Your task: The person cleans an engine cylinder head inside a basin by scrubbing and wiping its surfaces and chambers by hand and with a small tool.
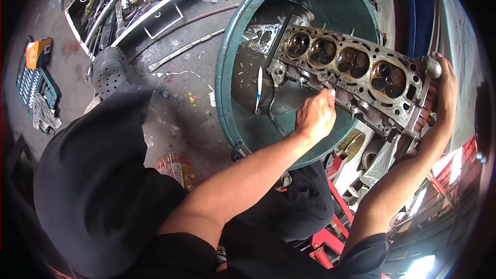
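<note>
A greasy engine cylinder head [370, 71] lies tilted across a green round tub [225, 72], its combustion chambers and valves facing up. My right hand [446, 85] is wrapped around the head's right end. At its lower edge, my left hand [316, 115] is closed in a fist with the thumb up; whatever its fingers hold is hidden. Dark liquid [292, 98] stands in the tub. A slim white-and-blue handle [259, 85] leans there, and a bent dark hose or rod [274, 111] lies to its right. Another metal part [264, 39] sits behind the cylinder head's left end.
An open drawer of hand tools [126, 8] lies at upper left. A metal bar [186, 50] rests on the stained floor beside the tub. Farther left are a socket case [33, 85] and an orange box [38, 53]. Red metal stands [330, 237] are at lower right.
</note>
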Motion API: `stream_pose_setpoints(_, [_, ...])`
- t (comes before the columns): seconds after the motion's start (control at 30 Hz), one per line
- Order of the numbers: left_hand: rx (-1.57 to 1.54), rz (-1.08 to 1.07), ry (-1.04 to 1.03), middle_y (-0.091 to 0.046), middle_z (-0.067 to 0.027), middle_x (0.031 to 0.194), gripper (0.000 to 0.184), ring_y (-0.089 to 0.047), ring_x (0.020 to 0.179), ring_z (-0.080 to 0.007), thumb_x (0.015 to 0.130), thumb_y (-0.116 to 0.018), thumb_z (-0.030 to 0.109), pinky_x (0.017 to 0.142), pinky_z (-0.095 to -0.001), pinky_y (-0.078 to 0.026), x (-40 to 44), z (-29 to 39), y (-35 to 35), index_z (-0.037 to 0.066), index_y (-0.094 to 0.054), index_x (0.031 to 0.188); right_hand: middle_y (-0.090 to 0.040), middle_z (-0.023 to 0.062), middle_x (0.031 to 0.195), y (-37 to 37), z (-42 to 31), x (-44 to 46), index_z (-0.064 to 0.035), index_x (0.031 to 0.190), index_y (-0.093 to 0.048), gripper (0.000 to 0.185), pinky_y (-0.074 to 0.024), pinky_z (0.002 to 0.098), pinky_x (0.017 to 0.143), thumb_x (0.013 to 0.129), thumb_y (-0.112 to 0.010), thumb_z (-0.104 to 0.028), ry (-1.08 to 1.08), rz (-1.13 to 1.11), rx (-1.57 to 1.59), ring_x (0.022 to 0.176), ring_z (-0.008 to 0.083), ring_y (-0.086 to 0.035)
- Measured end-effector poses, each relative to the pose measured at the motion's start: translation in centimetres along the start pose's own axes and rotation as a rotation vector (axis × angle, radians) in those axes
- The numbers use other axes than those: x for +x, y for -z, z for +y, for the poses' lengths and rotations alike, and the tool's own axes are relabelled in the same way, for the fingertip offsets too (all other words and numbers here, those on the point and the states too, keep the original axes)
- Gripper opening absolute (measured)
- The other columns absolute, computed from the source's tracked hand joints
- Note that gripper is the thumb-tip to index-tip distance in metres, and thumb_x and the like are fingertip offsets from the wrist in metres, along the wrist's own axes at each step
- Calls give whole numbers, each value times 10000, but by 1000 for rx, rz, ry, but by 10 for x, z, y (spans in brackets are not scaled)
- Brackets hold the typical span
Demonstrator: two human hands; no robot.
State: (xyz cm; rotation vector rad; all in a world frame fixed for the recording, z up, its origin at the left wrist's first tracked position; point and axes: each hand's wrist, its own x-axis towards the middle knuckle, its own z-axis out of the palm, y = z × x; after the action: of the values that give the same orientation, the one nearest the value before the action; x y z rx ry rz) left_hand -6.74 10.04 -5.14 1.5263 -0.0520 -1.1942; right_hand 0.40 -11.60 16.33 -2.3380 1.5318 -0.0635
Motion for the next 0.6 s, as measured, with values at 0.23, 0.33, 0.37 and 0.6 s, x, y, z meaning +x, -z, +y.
stream_pose_setpoints(0.23, [-72, 2, -25, -608, -278, 811, 370, -590, 841, -469, 990, -406, 331, 697, -520, -457, 5, -4, 2, 20, -548, 851, -592, 22, 755, -3, -8, -3, -77, 1113, -588, 351, -406, 210, 469, 922, -535, -366, 5, 5, -29, 518, 76, -503])
stream_pose_setpoints(0.33, [-40, -61, -18, -611, -278, 833, 367, -585, 846, -479, 984, -412, 334, 711, -534, -452, 5, -2, 5, 26, -564, 854, -584, 23, 753, 3, -1, -3, -78, 1102, -596, 338, -410, 216, 479, 927, -523, -358, 4, -87, -27, 526, 79, -501])
stream_pose_setpoints(0.37, [-68, -44, 10, -612, -276, 836, 365, -585, 850, -479, 983, -413, 335, 716, -537, -452, 9, -1, 3, 29, -567, 855, -582, 20, 746, 1, -3, -4, -76, 1100, -597, 334, -411, 217, 481, 928, -521, -352, -4, -37, -25, 526, 80, -498])
stream_pose_setpoints(0.6, [-51, -61, 58, -627, -269, 857, 383, -592, 872, -479, 980, -407, 349, 750, -532, -467, 13, 7, 12, 33, -585, 859, -589, 37, 814, 7, 2, 4, -72, 1150, -594, 356, -412, 211, 486, 933, -514, -342, 28, -34, -65, 539, 82, -496])
